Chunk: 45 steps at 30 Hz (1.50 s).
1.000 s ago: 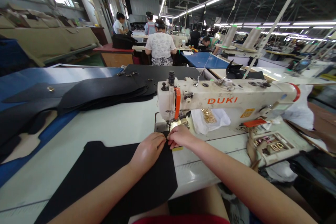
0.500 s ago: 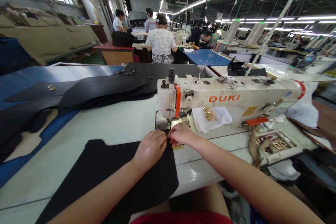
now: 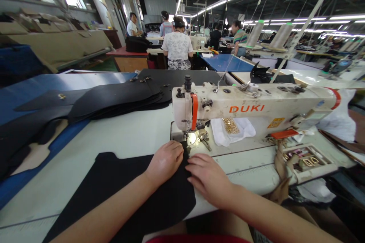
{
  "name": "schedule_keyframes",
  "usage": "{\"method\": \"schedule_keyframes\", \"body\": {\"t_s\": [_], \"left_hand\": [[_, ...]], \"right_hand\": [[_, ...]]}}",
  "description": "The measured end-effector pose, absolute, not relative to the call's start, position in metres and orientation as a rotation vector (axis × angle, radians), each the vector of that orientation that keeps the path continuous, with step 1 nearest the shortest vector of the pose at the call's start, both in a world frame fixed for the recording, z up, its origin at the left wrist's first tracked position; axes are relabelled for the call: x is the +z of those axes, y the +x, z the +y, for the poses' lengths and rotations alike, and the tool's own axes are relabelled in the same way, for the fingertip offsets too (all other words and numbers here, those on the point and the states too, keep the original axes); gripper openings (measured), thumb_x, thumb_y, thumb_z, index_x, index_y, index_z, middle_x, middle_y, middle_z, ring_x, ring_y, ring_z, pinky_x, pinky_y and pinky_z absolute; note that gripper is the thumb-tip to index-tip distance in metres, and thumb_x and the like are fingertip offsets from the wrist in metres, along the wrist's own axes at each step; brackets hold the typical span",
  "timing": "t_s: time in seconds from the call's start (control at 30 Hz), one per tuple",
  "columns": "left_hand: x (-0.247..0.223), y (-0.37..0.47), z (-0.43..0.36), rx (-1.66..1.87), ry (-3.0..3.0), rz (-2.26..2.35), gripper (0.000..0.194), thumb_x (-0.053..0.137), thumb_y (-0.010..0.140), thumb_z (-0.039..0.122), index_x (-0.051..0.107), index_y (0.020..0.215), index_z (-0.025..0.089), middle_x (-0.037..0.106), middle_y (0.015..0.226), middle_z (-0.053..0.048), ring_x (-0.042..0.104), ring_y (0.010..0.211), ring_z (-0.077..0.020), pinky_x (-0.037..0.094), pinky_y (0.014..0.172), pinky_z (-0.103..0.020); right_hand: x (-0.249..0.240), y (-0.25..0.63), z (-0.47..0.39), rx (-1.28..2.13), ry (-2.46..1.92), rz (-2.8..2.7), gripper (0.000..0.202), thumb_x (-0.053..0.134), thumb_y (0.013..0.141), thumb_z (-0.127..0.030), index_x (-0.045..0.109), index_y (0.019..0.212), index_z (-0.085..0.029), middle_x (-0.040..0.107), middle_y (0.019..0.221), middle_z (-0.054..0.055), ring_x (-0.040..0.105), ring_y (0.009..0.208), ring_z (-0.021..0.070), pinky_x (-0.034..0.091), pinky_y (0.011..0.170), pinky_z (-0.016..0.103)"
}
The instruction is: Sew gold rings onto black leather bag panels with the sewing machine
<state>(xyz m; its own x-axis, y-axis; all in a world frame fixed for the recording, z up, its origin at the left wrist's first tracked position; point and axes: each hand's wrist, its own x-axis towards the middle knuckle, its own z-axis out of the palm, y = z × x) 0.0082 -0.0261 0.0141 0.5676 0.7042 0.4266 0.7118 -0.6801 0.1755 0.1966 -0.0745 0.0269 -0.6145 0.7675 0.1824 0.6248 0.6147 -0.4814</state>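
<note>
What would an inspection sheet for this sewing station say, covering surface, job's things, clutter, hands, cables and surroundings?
Surface: pale tabletop, ruler scale along its front.
Job's things: black panel, upper end near the needle end of the sewing machine.
Clutter: gold-coloured pieces on white wrapping; tray of buckles at right; stacked black pieces at left.
Hands: left hand on the panel, grip unclear; right hand at its right edge, thumb and fingers apart.
Cables: cord hanging overhead; power lead not made out.
Surroundings: co-worker in patterned white top ahead, back turned.
</note>
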Motion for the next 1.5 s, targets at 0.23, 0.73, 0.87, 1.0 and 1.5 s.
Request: {"method": "schedule_keyframes", "body": {"t_s": [0.23, 0.73, 0.87, 1.0, 1.5], "left_hand": [[0.016, 0.008, -0.023, -0.687, -2.791, -1.227, 0.02, 0.044, 0.086, 0.008, 0.055, 0.072, 0.017, 0.06, 0.075, -0.004, 0.056, 0.075, -0.0181, 0.05, 0.073, -0.033], [0.017, 0.004, -0.025, -0.719, -2.83, -1.155, 0.023, 0.041, 0.09, 0.012, 0.058, 0.076, 0.016, 0.062, 0.078, -0.005, 0.056, 0.076, -0.0169, 0.051, 0.073, -0.032], [0.015, 0.002, -0.037, -0.772, -2.852, -1.109, 0.02, 0.042, 0.091, 0.012, 0.059, 0.08, 0.016, 0.063, 0.08, -0.005, 0.057, 0.078, -0.0173, 0.052, 0.076, -0.033], [0.013, 0.001, -0.044, -0.815, -2.841, -1.088, 0.021, 0.041, 0.092, 0.011, 0.058, 0.082, 0.016, 0.063, 0.082, -0.005, 0.058, 0.079, -0.0177, 0.052, 0.078, -0.034], [0.016, 0.004, -0.045, -0.884, -2.817, -1.126, 0.021, 0.041, 0.092, 0.013, 0.059, 0.081, 0.015, 0.065, 0.081, -0.006, 0.06, 0.079, -0.017, 0.053, 0.077, -0.032]], "right_hand": [[0.038, 0.214, -0.086, 0.485, -0.839, -2.831, 0.08, 0.049, 0.082, -0.062, 0.038, 0.138, -0.006, 0.035, 0.146, 0.02, 0.029, 0.135, 0.029, 0.015, 0.114, 0.042], [0.009, 0.188, -0.063, -0.035, -0.895, -2.683, 0.027, 0.047, 0.09, -0.019, 0.058, 0.113, -0.009, 0.063, 0.117, 0.012, 0.054, 0.11, 0.0236, 0.04, 0.1, 0.036], [0.007, 0.188, -0.076, -0.064, -0.854, -2.659, 0.027, 0.045, 0.092, -0.019, 0.058, 0.114, -0.009, 0.062, 0.119, 0.012, 0.052, 0.112, 0.0241, 0.039, 0.102, 0.036], [0.007, 0.189, -0.083, 0.019, -0.889, -2.623, 0.027, 0.047, 0.091, -0.019, 0.057, 0.115, -0.011, 0.062, 0.119, 0.011, 0.051, 0.113, 0.0227, 0.037, 0.105, 0.037], [0.01, 0.186, -0.075, 0.192, -1.061, -2.536, 0.036, 0.049, 0.086, -0.021, 0.055, 0.119, -0.007, 0.059, 0.123, 0.016, 0.05, 0.116, 0.0254, 0.034, 0.107, 0.04]]}}
